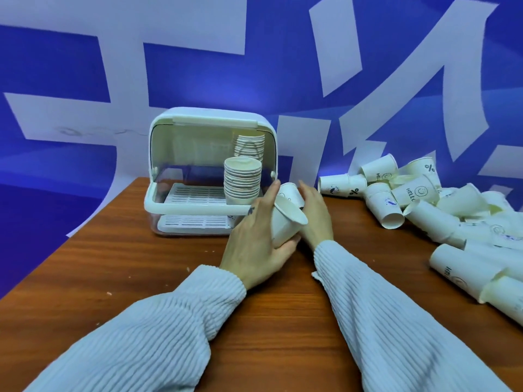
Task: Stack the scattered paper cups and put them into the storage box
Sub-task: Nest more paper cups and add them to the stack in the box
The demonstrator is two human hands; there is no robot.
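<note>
In the head view, the left hand (256, 236) sits at the centre of the frame, its grip curled round a white paper cup (284, 229) held tilted, mouth toward the upper right. A second cup (291, 193) lies nested at that mouth, its base pointing toward the upper centre. The right hand (317, 215) is just right of the 2 cups, fingers straight and pressed against the second cup's side, its grip released rather than curled. Both arms wear pale ribbed sleeves (158, 332) reaching in from the bottom edge.

Left of centre, the storage box (161, 171) stands on the wooden surface (141, 264) with its clear lid raised. Inside, 1 stack of cups (242, 181) stands on the slatted tray, and another stack (249, 147) stands behind it.

At the right edge of the frame, the scattered cups (424, 199) lie in a heap on their sides, some printed with "HELLO" and a percent sign. A blue and white backdrop (85, 80) fills the upper half.
</note>
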